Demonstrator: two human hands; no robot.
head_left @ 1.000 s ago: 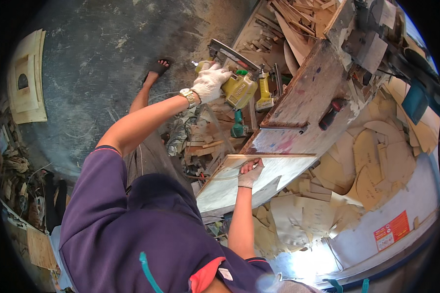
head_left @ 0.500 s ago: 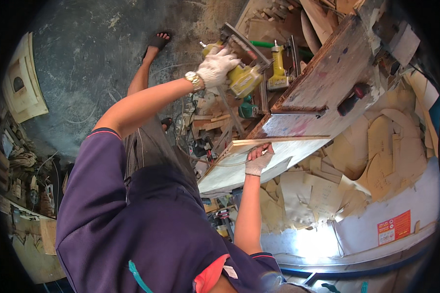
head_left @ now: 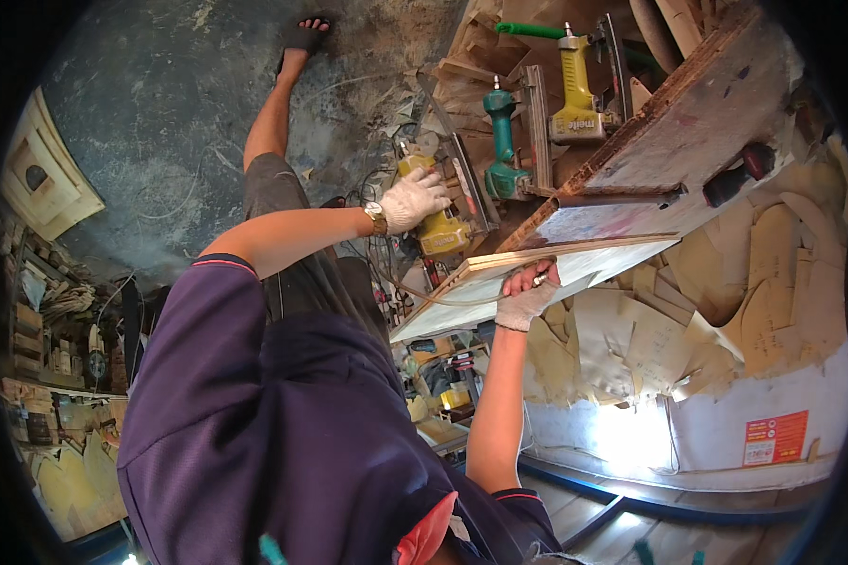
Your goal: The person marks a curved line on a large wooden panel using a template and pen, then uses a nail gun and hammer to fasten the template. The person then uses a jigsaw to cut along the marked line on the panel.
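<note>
My gloved left hand [head_left: 416, 201], a watch at its wrist, is closed over the body of a yellow air nail gun [head_left: 446, 233], whose long dark magazine points away to the right. My right hand [head_left: 528, 290], in a glove with bare fingertips, pinches the metal fitting [head_left: 539, 280] at the end of a clear air hose [head_left: 452, 301]. Just behind that hand is a pale plywood panel [head_left: 622, 249], its layered edge toward me. The hose end and the gun are apart.
A green nail gun [head_left: 502, 141] and a second yellow nail gun [head_left: 573, 85] hang beside the worn workbench [head_left: 669, 132]. A dark red-handled tool [head_left: 740, 174] lies on the bench. Cardboard templates [head_left: 650, 330] cover the wall at right. A foot [head_left: 308, 35] stands on the concrete floor.
My left hand has brought the yellow nail gun down, away from the hanging guns and nearer the panel. The green gun now shows fully. The view has shifted; my right hand still holds the hose fitting.
</note>
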